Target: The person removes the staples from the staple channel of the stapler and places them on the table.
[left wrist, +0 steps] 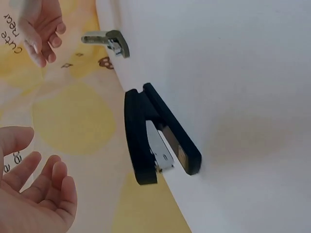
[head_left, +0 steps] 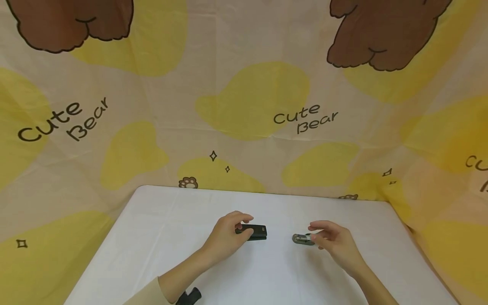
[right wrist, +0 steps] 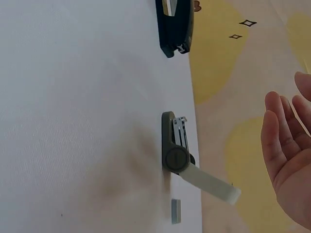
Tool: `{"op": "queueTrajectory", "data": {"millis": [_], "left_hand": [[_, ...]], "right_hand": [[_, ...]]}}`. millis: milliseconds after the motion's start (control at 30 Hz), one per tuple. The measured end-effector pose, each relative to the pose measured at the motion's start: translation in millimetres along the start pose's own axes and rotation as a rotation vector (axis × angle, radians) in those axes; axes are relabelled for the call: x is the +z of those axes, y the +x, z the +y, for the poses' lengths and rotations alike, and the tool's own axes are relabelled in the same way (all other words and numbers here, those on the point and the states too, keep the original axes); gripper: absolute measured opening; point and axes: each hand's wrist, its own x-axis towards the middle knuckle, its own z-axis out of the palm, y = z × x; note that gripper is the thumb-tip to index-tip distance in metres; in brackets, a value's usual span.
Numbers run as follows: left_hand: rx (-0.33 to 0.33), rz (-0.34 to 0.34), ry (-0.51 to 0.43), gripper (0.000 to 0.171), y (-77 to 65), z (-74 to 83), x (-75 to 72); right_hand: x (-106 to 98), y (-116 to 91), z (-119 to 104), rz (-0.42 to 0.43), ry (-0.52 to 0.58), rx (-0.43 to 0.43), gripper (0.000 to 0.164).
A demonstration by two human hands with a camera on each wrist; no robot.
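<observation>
A black stapler (head_left: 260,231) lies on the white table; in the left wrist view the stapler (left wrist: 136,138) has its top arm raised from its base, with a metal magazine between. My left hand (head_left: 228,238) hovers at its left end with bent, spread fingers, and the left wrist view shows the hand (left wrist: 41,199) apart from it. To the right is a small grey-green stapler (head_left: 301,239), its pale lever (right wrist: 211,183) swung out and metal rails (right wrist: 180,132) exposed. My right hand (head_left: 339,245) hovers beside it, fingers loosely bent; in the right wrist view that hand (right wrist: 291,150) touches nothing.
A small grey block (right wrist: 176,211), perhaps a strip of staples, lies near the small stapler in the right wrist view. A patterned cloth (head_left: 244,101) hangs behind the white table (head_left: 183,207). A black fitting (head_left: 189,296) sits by the left forearm.
</observation>
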Motion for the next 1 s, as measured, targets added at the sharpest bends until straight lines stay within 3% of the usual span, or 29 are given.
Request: {"op": "queueTrajectory", "data": {"millis": [200, 367, 533, 1000], "left_hand": [[-0.025, 0.07, 0.067, 0.032, -7.0, -12.6, -12.4], [-0.075, 0.101, 0.101, 0.037, -13.2, -25.1, -21.1], [-0.083, 0.125, 0.117, 0.042, -16.8, -36.2, -26.1], [-0.148, 0.036, 0.087, 0.063, -13.7, -56.1, -18.8]], "right_hand": [[18, 7, 4, -0.032, 0.007, 0.024, 0.034], [33, 15, 7, -0.054, 0.022, 0.067, 0.038], [47, 23, 14, -0.065, 0.022, 0.094, 0.044], [82, 41, 31, -0.11, -0.04, 0.152, 0.068]]}}
